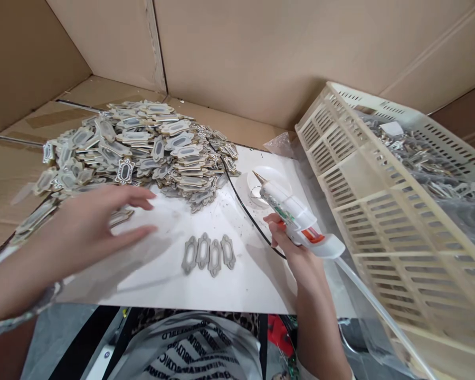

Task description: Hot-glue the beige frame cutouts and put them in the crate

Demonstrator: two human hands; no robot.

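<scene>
My right hand [291, 245] grips a white hot glue gun [296, 216], its nozzle pointing up and left over a small white dish [279, 177]. My left hand [91, 224] hovers blurred over the white board [162, 279], fingers spread and holding nothing, close to the near edge of a large heap of cream and gold frame-shaped pieces [142, 148]. Several grey frame-shaped pieces [208, 254] lie in a row on the board between my hands.
A cream slatted plastic crate [380, 211] stands tilted at the right, holding metal parts in a plastic bag. Cardboard walls enclose the back and left. A black cable [245, 211] crosses the board. A clear glue stick [380, 311] trails from the gun.
</scene>
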